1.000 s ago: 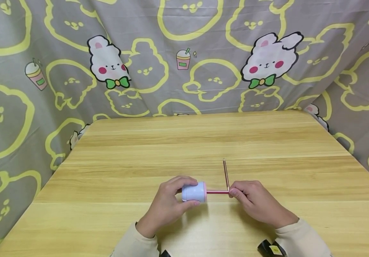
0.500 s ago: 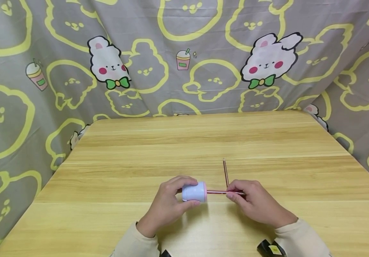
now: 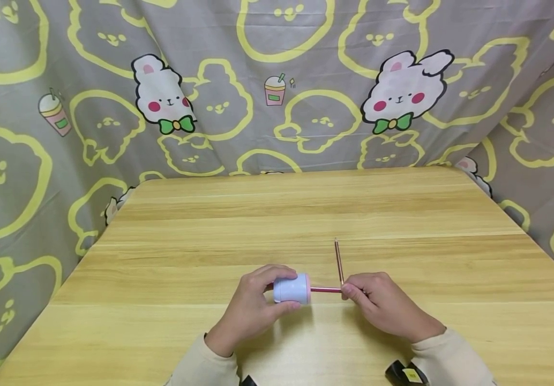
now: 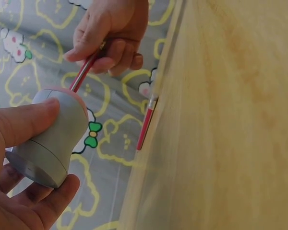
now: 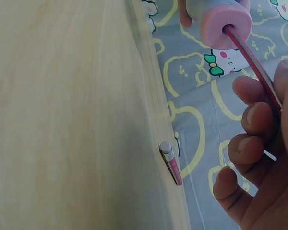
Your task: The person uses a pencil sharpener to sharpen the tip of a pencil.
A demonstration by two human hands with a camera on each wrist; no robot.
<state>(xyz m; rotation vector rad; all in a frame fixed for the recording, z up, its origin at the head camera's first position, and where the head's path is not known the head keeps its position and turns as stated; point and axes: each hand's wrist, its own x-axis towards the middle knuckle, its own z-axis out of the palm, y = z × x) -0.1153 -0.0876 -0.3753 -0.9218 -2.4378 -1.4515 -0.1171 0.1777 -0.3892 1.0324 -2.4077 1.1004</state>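
Note:
My left hand [image 3: 250, 303] grips a light blue pencil sharpener [image 3: 290, 290] with a pink front, held on its side above the table. A red striped pencil [image 3: 325, 289] runs into the round hole in the pink face, seen clearly in the right wrist view. Thumb and index finger of my right hand [image 3: 385, 303] pinch this pencil near its outer end; the other fingers curl loosely below. The tip inside the sharpener [image 4: 62, 127] is hidden. Just beyond my right hand, a second red pencil [image 3: 338, 260] lies on the table, its eraser end [image 5: 166, 147] toward me.
The wood-grain table [image 3: 185, 230] spreads out around both hands. Behind it and at the sides hangs a grey curtain [image 3: 238, 128] with cartoon prints. A black device with a yellow label [image 3: 409, 373] sits by my right sleeve.
My right thumb and fingers shifted forward along the pencil, baring its outer end, then curled back round it. The pencil's stripes show differently. My left hand and the sharpener stayed in place.

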